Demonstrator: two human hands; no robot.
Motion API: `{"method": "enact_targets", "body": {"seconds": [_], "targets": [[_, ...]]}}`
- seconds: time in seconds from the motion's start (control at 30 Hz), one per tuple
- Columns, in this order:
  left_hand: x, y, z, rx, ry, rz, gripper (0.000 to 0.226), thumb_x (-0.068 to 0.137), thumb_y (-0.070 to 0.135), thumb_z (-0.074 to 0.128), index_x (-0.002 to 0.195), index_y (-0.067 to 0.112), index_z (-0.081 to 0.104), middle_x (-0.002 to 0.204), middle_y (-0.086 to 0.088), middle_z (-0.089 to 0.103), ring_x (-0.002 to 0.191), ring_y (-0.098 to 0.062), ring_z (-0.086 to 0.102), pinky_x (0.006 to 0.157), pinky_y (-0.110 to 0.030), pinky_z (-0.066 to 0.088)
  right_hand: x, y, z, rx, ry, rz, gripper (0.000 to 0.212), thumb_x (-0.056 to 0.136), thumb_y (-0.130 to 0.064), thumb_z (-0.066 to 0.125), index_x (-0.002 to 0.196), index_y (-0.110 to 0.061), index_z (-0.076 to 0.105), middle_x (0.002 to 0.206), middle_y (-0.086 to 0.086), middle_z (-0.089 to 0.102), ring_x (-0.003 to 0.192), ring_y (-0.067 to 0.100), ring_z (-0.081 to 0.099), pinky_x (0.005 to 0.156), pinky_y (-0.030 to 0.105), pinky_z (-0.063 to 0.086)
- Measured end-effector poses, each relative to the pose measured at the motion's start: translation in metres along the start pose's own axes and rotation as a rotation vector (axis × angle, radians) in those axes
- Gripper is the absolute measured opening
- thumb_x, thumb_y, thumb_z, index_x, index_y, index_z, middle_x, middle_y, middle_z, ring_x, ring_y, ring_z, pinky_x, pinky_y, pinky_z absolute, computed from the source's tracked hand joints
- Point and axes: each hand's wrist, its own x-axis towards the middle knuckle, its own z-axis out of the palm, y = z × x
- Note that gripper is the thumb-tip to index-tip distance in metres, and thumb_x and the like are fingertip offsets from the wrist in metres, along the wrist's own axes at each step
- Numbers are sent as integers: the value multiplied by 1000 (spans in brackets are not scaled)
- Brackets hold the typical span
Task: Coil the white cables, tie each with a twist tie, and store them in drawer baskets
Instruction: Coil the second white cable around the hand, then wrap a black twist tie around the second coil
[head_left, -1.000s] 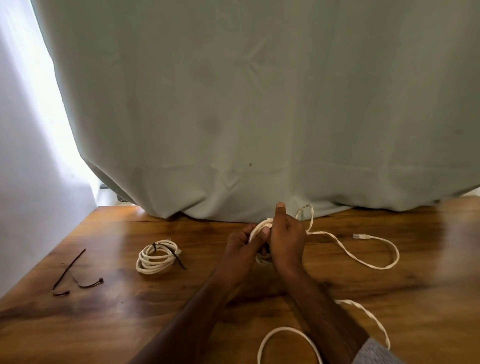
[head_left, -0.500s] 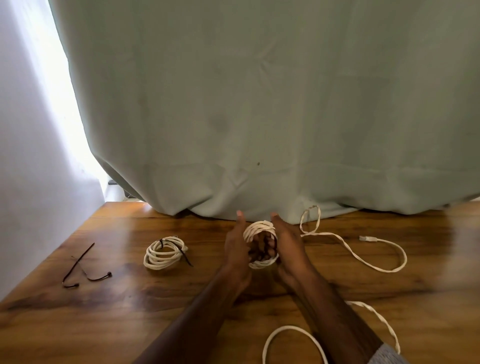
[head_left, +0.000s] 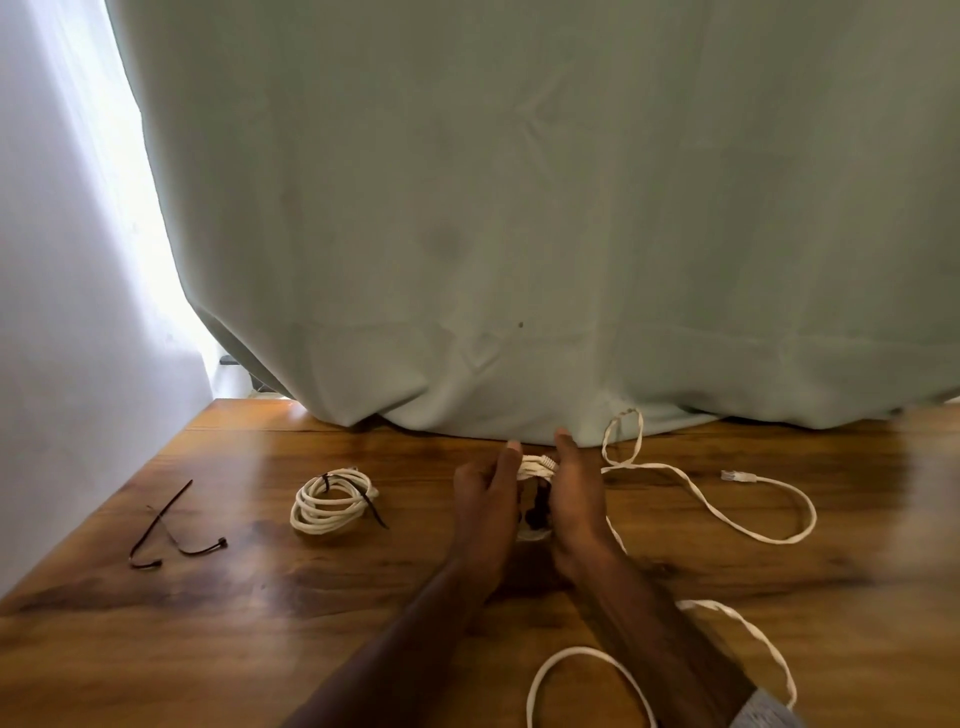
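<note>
At frame centre, the left hand and right hand cup a small coil, fingers mostly straight. If their pressure slackens, untied loops could spring apart.

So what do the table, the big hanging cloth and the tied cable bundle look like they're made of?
Table: varnished wood, by its grain and glare. Hanging cloth: matte pale-green woven fabric, creased and hemmed. Tied cable bundle: white, smooth, probably plastic-jacketed; its dark tie's material is unclear.

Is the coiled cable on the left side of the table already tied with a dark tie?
Yes, the coiled cable lies on the table with a dark tie wrapped around its loops.
</note>
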Motion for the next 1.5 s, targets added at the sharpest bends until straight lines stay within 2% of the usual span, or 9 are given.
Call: {"method": "enact_targets", "body": {"seconds": [0.1, 0.23, 0.37, 0.57, 0.7, 0.83, 0.97, 1.27, 1.5], "targets": [[-4, 4, 4, -175, 48, -241, 27, 99, 36, 58, 92, 10, 63, 83, -7, 75, 76, -20, 73, 79, -44, 58, -1, -2, 5, -74, 101, -180, 34, 103, -45, 45, 101, -21, 68, 103, 2, 73, 99, 24, 67, 94, 44, 54], [-7, 3, -4, -299, 45, -381, 72, 83, 64, 63, 127, 8, 57, 114, -18, 71, 99, -32, 73, 84, -49, 60, -9, -8, 7, -230, 84, -285, 20, 106, -36, 44, 93, -24, 55, 94, -4, 58, 94, 18, 53, 88, 31, 40], [-13, 8, -5, -234, 164, -294, 18, 99, 32, 58, 100, 14, 56, 101, -19, 70, 94, -36, 71, 83, -51, 57, -16, -2, 15, -288, 16, -211, 33, 102, -47, 47, 96, -16, 57, 91, 2, 63, 91, 25, 62, 83, 46, 53], [-20, 7, -28, -19, 206, -17, 37, 99, 18, 52, 69, 0, 64, 63, -12, 56, 62, -24, 52, 58, -39, 41, -36, -3, 14, -328, -110, -283, 45, 101, -40, 56, 70, -7, 60, 69, 13, 62, 70, 18, 61, 69, 37, 53], [-29, 12, -40, -14, 316, -3, 44, 98, 20, 51, 56, 17, 59, 58, -8, 58, 56, -21, 55, 54, -33, 43, -50, 9, 32, -108, -257, -24, 54, 81, -71, 59, 70, -18, 64, 74, 11, 65, 71, 26, 61, 69, 43, 51], [-47, 25, -54, -31, 349, -23, 39, 97, 27, 50, 61, 12, 59, 58, -9, 54, 56, -21, 51, 53, -33, 39, -59, 17, 56, -244, -102, -145, 45, 100, -51, 46, 82, -12, 61, 77, 10, 61, 69, 25, 56, 57, 31, 40], [-59, 34, -81, -92, 386, -79, 34, 100, 16, 48, 72, 6, 64, 59, -4, 65, 53, -16, 62, 49, -27, 47, -71, 30, 73, -301, -212, -60, 41, 100, -48, 50, 95, -10, 66, 88, 11, 71, 75, 23, 66, 58, 31, 46], [-58, 66, -195, -45, 699, -37, 31, 98, 18, 52, 70, 9, 63, 53, -3, 54, 50, -19, 52, 42, -26, 41, -94, 21, 134, -753, -551, -574, 35, 101, -28, 49, 78, -13, 71, 75, 1, 71, 71, 16, 64, 69, 38, 51], [-60, 72, -277, -25, 956, -61, 27, 97, 21, 50, 76, 5, 58, 67, -10, 52, 53, -23, 49, 44, -27, 42, -98, 48, 191, -1270, -752, -863, 25, 92, -31, 68, 116, -26, 72, 124, 1, 68, 115, 22, 61, 101, 42, 50]]}}
